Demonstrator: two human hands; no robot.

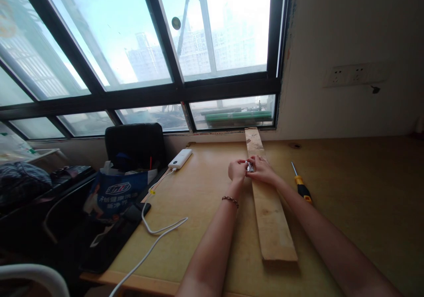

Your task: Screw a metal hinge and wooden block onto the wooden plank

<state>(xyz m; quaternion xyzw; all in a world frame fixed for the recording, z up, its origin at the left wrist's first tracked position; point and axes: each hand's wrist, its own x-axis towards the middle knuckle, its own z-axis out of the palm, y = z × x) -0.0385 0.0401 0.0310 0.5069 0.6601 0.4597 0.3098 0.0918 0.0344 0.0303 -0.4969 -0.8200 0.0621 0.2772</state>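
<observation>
A long wooden board (pixel 270 213) lies flat on the table, reaching from near its front to the wall below the window. Over the board, my left hand (pixel 237 170) has its fingers closed on the left side of a small shiny metal fitting (pixel 250 167). From the right, my right hand (pixel 263 170) grips the same piece, its palm side close to the board. The fitting's exact kind is too small to make out, and fingers hide part of it. A screwdriver (pixel 300 184) with a yellow and black handle rests to the right of the board.
A white power bank (pixel 180 159) with a white cable (pixel 162 233) lies on the left of the table (pixel 198 191). Beyond the left edge are a black chair (pixel 134 140) and a blue bag (pixel 115 195). A wall socket (pixel 347 75) is at the right.
</observation>
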